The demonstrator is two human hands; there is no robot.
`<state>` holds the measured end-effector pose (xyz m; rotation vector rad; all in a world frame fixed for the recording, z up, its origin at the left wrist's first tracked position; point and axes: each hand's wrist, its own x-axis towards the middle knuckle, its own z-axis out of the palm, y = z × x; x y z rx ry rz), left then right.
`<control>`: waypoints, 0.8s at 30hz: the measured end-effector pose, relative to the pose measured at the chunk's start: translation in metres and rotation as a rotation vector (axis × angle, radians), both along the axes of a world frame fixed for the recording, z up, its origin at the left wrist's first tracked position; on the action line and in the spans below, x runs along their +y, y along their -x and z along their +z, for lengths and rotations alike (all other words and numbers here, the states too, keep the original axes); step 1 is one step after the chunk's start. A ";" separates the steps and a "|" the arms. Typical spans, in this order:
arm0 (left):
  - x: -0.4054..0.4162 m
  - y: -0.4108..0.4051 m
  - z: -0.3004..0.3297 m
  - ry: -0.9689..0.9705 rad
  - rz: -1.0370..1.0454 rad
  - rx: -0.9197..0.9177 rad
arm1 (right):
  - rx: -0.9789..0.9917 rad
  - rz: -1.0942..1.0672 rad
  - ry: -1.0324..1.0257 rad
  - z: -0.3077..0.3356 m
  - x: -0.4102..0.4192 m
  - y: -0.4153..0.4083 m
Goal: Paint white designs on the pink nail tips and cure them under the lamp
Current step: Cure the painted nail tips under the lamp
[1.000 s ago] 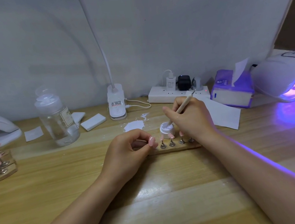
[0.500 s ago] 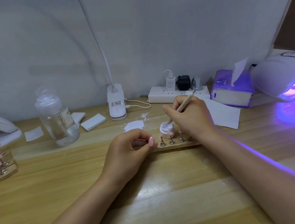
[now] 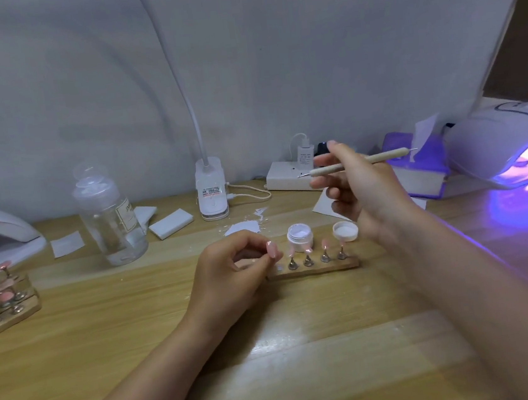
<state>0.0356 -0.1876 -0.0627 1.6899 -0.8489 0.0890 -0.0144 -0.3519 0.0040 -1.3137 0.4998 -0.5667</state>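
The left hand (image 3: 231,269) rests on the wooden table (image 3: 141,345) with its fingers curled in, and the thumb and forefinger pinch a pink nail tip (image 3: 272,250) on its small stand; the tip pokes out just past the fingertips, pointing toward the wooden strip (image 3: 313,267). That strip lies right beside the left fingertips, almost touching them, and carries four more metal stands in a row, some with pink tips (image 3: 325,243) on top. Just behind the strip, a short way beyond the left fingers, stands the open white paint jar (image 3: 299,237), with its lid (image 3: 345,231) lying to the right of it, below the right hand.

The right hand (image 3: 361,195) is raised above the table, well above the jar. Its fingers are loosely curled round a wooden dotting tool (image 3: 360,162), held nearly level across the fingertips, with a fine metal point sticking out at each end. The glowing purple lamp (image 3: 513,145) sits far off to the right of the right hand's fingers, lit inside.

A second ago the right hand was down low over the jar, with the tool upright and its tip dipped into the white paint, hiding the lid. Now that hand has lifted up and back, the tool has swung from upright to level, and the jar and lid are both in plain view. The left hand has kept its pinch on the tip in the same spot.
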 end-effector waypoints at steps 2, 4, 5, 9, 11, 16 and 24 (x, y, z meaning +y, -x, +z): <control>0.001 0.002 0.005 0.039 -0.001 -0.003 | -0.017 0.051 -0.084 0.003 0.000 0.004; 0.000 0.003 0.010 0.073 -0.012 0.007 | -0.055 0.086 -0.132 0.003 0.002 0.009; -0.001 0.004 0.012 0.081 -0.020 0.015 | -0.078 0.089 -0.135 0.001 0.003 0.012; -0.005 0.017 0.021 0.098 -0.147 0.109 | -0.165 0.046 -0.068 -0.011 0.008 0.024; -0.006 0.023 0.019 0.086 -0.223 0.162 | -0.206 0.031 -0.027 -0.020 0.013 0.031; -0.007 0.031 0.012 0.032 -0.304 0.190 | -0.302 0.051 0.105 -0.040 0.031 0.044; -0.008 0.031 0.003 -0.015 -0.249 0.210 | -0.359 0.100 0.209 -0.053 0.033 0.048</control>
